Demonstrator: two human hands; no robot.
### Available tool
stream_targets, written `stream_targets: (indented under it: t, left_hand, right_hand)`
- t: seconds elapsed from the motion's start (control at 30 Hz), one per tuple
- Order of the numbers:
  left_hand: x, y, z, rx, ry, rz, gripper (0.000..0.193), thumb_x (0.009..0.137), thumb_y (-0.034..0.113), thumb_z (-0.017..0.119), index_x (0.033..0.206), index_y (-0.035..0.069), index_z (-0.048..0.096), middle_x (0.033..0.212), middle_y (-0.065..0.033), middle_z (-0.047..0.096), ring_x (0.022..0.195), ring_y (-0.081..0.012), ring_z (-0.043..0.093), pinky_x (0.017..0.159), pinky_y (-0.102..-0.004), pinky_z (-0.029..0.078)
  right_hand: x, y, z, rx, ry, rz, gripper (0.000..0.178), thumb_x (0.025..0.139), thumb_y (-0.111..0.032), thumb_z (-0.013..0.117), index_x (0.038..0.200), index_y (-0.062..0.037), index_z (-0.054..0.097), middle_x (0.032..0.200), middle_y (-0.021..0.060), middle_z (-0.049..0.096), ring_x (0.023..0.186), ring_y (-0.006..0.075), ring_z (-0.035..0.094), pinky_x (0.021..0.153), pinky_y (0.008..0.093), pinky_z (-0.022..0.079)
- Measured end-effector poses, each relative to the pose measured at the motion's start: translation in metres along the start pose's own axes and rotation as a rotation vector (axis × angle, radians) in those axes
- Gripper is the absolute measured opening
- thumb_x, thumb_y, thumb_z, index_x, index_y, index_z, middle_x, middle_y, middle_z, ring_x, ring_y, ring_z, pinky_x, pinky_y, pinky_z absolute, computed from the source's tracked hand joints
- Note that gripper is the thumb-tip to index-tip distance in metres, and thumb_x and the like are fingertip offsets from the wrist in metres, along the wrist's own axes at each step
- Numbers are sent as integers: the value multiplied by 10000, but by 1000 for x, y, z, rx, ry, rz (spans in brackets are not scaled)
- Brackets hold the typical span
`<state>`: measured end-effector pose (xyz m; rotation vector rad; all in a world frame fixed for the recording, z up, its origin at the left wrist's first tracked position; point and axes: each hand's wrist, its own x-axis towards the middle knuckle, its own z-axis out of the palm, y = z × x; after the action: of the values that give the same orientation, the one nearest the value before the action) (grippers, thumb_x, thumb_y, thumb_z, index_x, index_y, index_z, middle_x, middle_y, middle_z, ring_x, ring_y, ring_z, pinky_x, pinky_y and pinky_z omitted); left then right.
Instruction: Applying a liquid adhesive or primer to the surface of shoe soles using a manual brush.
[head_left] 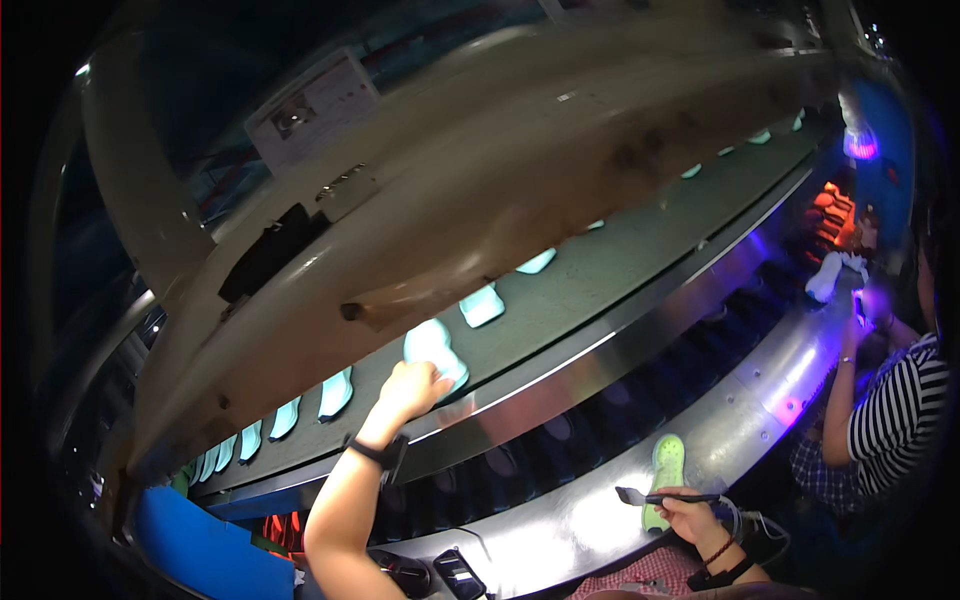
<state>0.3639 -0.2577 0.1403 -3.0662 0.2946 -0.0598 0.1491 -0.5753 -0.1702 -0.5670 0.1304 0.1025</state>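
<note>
My left hand (412,388) reaches over to the dark conveyor belt (600,260), its fingers closed at the near end of a pale blue shoe sole (432,348). Part of the grip is hidden behind the hand. In my right hand (690,518), low on the right, a thin dark-handled brush (650,496) is held with its bristles pointing left. Under the brush, a light green clog (668,462) with small holes in its toe lies on the shiny metal ledge (580,530); my right hand partly covers its near end.
More pale blue soles (482,305) lie spaced along the belt, beneath a large beige hood (450,200). Dark shoes (560,430) line a lower track. A phone (460,572) rests near me. At right, a striped-sleeved co-worker (895,420) holds a white shoe (824,278) in purple light.
</note>
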Motion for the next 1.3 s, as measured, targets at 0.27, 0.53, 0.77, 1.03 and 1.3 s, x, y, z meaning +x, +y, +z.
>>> stream_targets:
  t: [0.27, 0.53, 0.77, 1.03, 1.3]
  left_hand:
    - [-174, -17, 113, -2211, 587, -166, 337, 748, 136, 491, 1060, 10, 489, 918, -88, 541, 868, -233, 556, 807, -377, 451]
    - [-284, -35, 168, -2354, 268, -299, 478, 638, 76, 521, 1097, -46, 468, 996, -173, 564, 908, -291, 567, 839, -445, 447]
    - [-299, -44, 151, -2352, 206, -333, 531, 656, 92, 509, 1164, -34, 426, 1087, -185, 524, 991, -314, 529, 886, -462, 412]
    - [-285, -47, 157, -2397, -171, -327, 593, 676, 111, 496, 1242, -20, 377, 1192, -199, 477, 1085, -339, 486, 940, -482, 371]
    - [-173, 117, 272, -2675, -406, -310, 783, 751, 704, 368, 1245, 99, 424, 1172, -123, 509, 1013, -323, 515, 883, -487, 404]
  right_hand:
    - [16, 6, 5, -107, 117, -4, 197, 722, 51, 599, 918, 40, 597, 801, 101, 608, 650, 145, 566, 595, 232, 459]
    - [20, -2, 26, -185, 197, -60, 171, 733, -5, 638, 901, 21, 618, 749, 32, 571, 641, 93, 491, 590, 202, 391]
    - [26, 1, 34, -184, 207, -21, 179, 735, -31, 645, 910, -2, 625, 790, 27, 596, 660, 79, 506, 578, 188, 377]
    - [24, 8, 45, -208, 174, 11, 190, 743, -58, 646, 925, -6, 624, 808, 27, 609, 686, 74, 514, 600, 197, 381]
    - [18, 19, 71, -488, -40, -13, 242, 720, -60, 675, 934, 41, 624, 869, 113, 640, 811, 149, 604, 763, 244, 465]
